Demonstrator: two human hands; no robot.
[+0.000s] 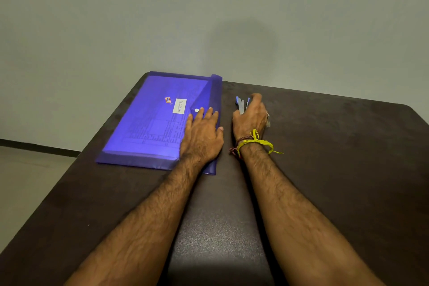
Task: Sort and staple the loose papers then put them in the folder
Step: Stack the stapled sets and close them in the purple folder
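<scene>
While left hand point(201, 133) presses folder point(148, 121), stapler point(242, 104) under right hand point(250, 118)

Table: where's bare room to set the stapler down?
Free: the wide stretch of table right of the right hand, and the near strip between the forearms. Crowded: the narrow gap between folder, with the left hand flat on it, and stapler.

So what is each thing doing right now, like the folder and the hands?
Folder: lying flat on the table, flap folded over, papers inside.
Papers: inside the folder, showing through it.
Stapler: on the table, gripped by the right hand.
Left hand: flat, fingers straight, pressing on the folder flap.
Right hand: fingers curled round the stapler.
Table: dark, holding everything.
</scene>
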